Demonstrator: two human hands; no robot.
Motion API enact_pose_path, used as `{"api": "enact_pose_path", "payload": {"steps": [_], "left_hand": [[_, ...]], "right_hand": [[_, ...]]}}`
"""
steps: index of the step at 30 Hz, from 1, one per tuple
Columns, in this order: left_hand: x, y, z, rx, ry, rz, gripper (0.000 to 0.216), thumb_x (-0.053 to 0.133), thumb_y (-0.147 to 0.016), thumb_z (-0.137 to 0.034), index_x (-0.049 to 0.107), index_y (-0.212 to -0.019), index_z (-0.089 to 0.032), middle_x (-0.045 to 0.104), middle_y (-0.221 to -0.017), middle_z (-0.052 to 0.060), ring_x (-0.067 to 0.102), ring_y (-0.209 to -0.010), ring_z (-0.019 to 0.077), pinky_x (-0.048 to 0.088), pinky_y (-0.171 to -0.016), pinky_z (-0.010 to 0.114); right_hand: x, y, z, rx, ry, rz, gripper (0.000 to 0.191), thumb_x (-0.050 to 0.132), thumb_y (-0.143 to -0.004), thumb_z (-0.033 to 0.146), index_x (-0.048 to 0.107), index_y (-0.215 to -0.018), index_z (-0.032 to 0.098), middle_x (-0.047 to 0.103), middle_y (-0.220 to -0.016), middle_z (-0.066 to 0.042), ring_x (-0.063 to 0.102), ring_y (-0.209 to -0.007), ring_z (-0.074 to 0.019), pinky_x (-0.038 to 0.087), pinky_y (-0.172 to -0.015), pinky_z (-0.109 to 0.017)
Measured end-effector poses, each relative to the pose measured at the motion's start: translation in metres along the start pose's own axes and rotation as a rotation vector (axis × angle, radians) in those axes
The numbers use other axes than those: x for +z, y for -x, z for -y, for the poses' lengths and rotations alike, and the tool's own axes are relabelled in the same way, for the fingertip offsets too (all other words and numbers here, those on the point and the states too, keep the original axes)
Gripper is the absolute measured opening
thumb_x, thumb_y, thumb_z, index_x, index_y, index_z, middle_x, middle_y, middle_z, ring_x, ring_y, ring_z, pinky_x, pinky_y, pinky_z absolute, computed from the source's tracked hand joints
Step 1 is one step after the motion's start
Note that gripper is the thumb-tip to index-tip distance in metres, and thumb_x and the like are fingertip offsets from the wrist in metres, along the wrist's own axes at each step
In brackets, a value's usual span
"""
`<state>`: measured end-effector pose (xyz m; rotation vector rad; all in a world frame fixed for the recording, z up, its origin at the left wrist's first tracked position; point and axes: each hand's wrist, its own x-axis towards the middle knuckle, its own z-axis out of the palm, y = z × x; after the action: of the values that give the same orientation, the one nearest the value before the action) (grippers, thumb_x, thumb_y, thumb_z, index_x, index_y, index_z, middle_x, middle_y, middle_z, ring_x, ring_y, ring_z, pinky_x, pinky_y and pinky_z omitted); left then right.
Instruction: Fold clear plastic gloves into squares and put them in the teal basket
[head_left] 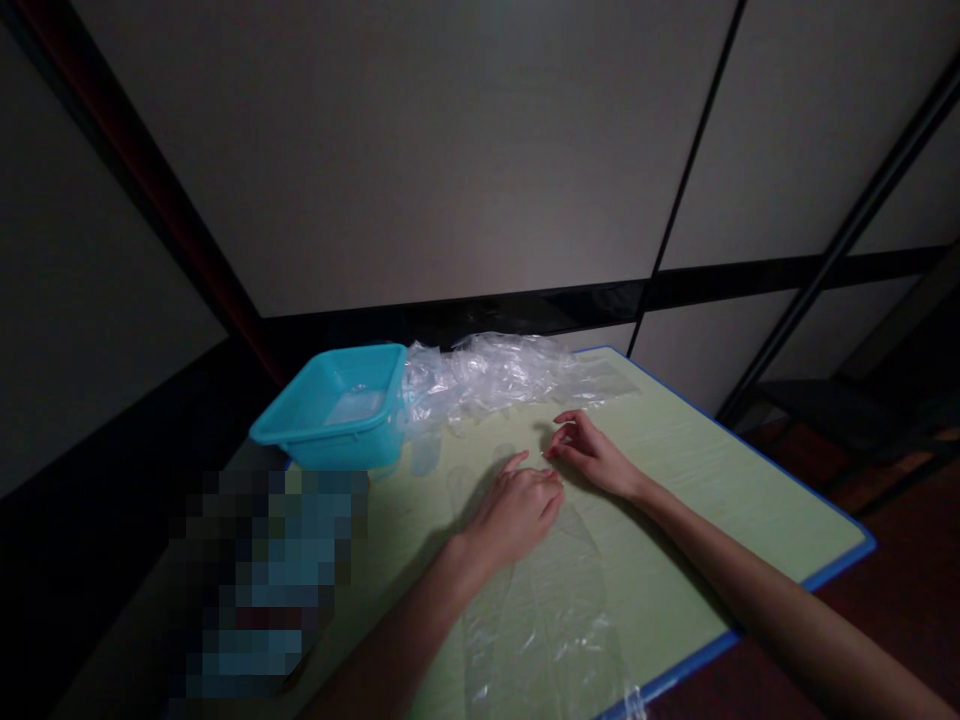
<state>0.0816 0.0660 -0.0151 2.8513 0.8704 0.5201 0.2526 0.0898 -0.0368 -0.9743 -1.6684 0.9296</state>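
Observation:
My left hand (516, 508) rests knuckles-up on a clear plastic sheet (551, 610) that lies flat on the green table top (720, 490); its fingers are curled down against the sheet. My right hand (592, 452) is just beyond it, fingertips drawn together in a pinch at the sheet's far edge. What the fingers pinch is too thin to make out. The two hands almost touch.
A heap of crumpled clear plastic bags (495, 375) lies at the table's far edge. A turquoise plastic basin (337, 408) stands at the far left with something clear inside. Grey wall panels rise behind. The table's blue edge (840, 565) runs along the right.

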Motion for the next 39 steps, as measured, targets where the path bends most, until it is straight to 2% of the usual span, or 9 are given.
{"api": "enact_pose_path", "payload": {"steps": [8, 15, 18, 20, 22, 26, 32, 36, 39], "left_hand": [[0.003, 0.001, 0.002, -0.021, 0.058, -0.007, 0.025, 0.041, -0.085, -0.009, 0.064, -0.079, -0.017, 0.069, -0.093, 0.002, 0.063, -0.087, 0.0143, 0.028, -0.102, 0.039], [0.001, 0.0, 0.002, -0.083, 0.177, -0.013, 0.023, 0.043, -0.084, -0.01, 0.065, -0.08, -0.018, 0.07, -0.088, 0.001, 0.064, -0.081, 0.0149, 0.023, -0.104, 0.042], [-0.004, -0.004, 0.003, -0.14, 0.262, -0.04, 0.023, 0.046, -0.084, -0.015, 0.062, -0.098, -0.021, 0.068, -0.101, 0.002, 0.063, -0.091, 0.0166, 0.02, -0.106, 0.045], [-0.009, -0.006, 0.006, -0.174, 0.335, -0.08, 0.033, 0.049, -0.082, -0.016, 0.055, -0.114, -0.021, 0.059, -0.119, 0.004, 0.055, -0.107, 0.0186, 0.02, -0.106, 0.045], [-0.017, -0.003, 0.012, -0.22, 0.452, -0.156, 0.04, 0.052, -0.079, -0.016, 0.052, -0.119, -0.019, 0.054, -0.125, 0.006, 0.05, -0.114, 0.0198, 0.025, -0.105, 0.041], [-0.029, 0.023, 0.032, -0.332, 0.585, -0.293, 0.034, 0.052, -0.077, -0.018, 0.057, -0.11, -0.014, 0.061, -0.115, 0.01, 0.056, -0.106, 0.0211, 0.041, -0.093, 0.034], [-0.033, 0.068, 0.051, -0.498, 0.548, -0.427, 0.023, 0.045, -0.078, -0.021, 0.058, -0.096, -0.013, 0.065, -0.1, 0.011, 0.061, -0.092, 0.0215, 0.046, -0.084, 0.035], [-0.027, 0.073, 0.044, -0.536, 0.551, -0.439, 0.026, 0.044, -0.076, -0.018, 0.056, -0.1, -0.016, 0.064, -0.1, 0.008, 0.063, -0.085, 0.0201, 0.048, -0.078, 0.033], [-0.019, 0.072, 0.04, -0.538, 0.555, -0.433, 0.036, 0.044, -0.07, -0.01, 0.055, -0.104, -0.016, 0.065, -0.091, 0.006, 0.062, -0.085, 0.0202, 0.046, -0.083, 0.036]], "right_hand": [[-0.006, -0.004, -0.011, 0.027, -0.05, -0.147, 0.023, 0.045, -0.08, 0.031, 0.03, -0.096, 0.024, 0.051, -0.076, 0.003, 0.061, -0.072, -0.0148, 0.046, -0.075, -0.036], [-0.005, -0.002, -0.011, 0.039, -0.002, -0.099, 0.023, 0.049, -0.078, 0.027, 0.035, -0.095, 0.022, 0.052, -0.071, 0.003, 0.061, -0.066, -0.0158, 0.047, -0.066, -0.034], [-0.005, -0.002, -0.013, 0.033, 0.037, -0.099, 0.024, 0.049, -0.078, 0.027, 0.035, -0.096, 0.022, 0.053, -0.073, 0.002, 0.059, -0.066, -0.0158, 0.046, -0.065, -0.033], [-0.006, -0.002, -0.014, 0.026, 0.054, -0.093, 0.024, 0.048, -0.079, 0.027, 0.034, -0.097, 0.022, 0.053, -0.074, 0.002, 0.059, -0.067, -0.0158, 0.046, -0.065, -0.033], [-0.006, -0.002, -0.014, 0.019, 0.066, -0.08, 0.024, 0.046, -0.08, 0.027, 0.033, -0.099, 0.022, 0.052, -0.075, 0.002, 0.059, -0.067, -0.0156, 0.047, -0.066, -0.034], [-0.005, -0.002, -0.014, -0.005, 0.086, -0.051, 0.026, 0.044, -0.081, 0.025, 0.031, -0.103, 0.022, 0.052, -0.079, 0.0, 0.061, -0.074, -0.0165, 0.047, -0.071, -0.036], [-0.005, 0.001, -0.01, -0.054, 0.097, -0.019, 0.033, 0.046, -0.078, 0.019, 0.031, -0.108, 0.022, 0.053, -0.098, -0.006, 0.058, -0.092, -0.0179, 0.043, -0.084, -0.04], [-0.006, 0.004, -0.009, -0.044, 0.087, -0.015, 0.032, 0.043, -0.08, 0.02, 0.029, -0.109, 0.022, 0.052, -0.098, -0.006, 0.061, -0.083, -0.0166, 0.046, -0.079, -0.039], [-0.007, 0.004, -0.011, -0.018, 0.115, -0.007, 0.033, 0.044, -0.08, 0.02, 0.029, -0.11, 0.022, 0.053, -0.097, -0.007, 0.06, -0.086, -0.0179, 0.046, -0.079, -0.04]]}}
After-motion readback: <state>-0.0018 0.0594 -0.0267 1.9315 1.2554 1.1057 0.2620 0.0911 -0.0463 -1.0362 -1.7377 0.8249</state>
